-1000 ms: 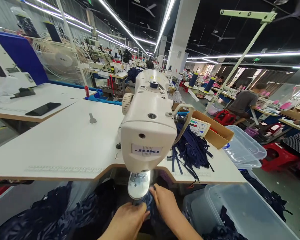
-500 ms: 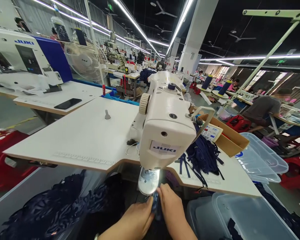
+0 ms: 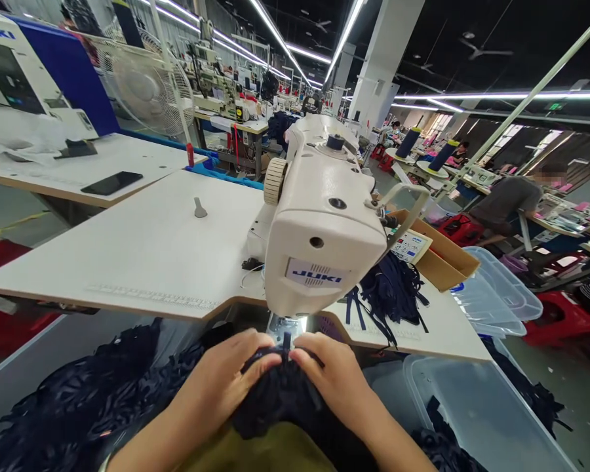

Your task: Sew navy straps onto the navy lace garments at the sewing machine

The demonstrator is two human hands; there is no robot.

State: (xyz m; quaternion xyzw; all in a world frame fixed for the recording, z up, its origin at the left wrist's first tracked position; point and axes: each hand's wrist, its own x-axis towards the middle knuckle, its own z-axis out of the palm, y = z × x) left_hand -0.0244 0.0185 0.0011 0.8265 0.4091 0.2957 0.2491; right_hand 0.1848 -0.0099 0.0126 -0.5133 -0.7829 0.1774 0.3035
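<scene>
A cream JUKI sewing machine point(image 3: 319, 223) stands on a white table point(image 3: 142, 249), its lit needle area facing me. Just below the needle lies a bunched piece of dark navy fabric point(image 3: 280, 396). My left hand point(image 3: 226, 380) grips the fabric's left side with curled fingers. My right hand point(image 3: 337, 380) presses and pinches its right side, fingertips close to the presser foot. Both thumbs meet near the fabric's top edge.
A pile of navy straps point(image 3: 391, 295) lies on the table to the right, beside a cardboard box point(image 3: 440, 259) and a control panel point(image 3: 409, 246). Clear plastic bins point(image 3: 476, 413) sit at lower right, more navy fabric point(image 3: 78, 393) at lower left. A seated person point(image 3: 514, 196) works at the right.
Both hands have risen and spread apart over a larger bunch of fabric, which now sits higher under the needle. The camera has shifted slightly.
</scene>
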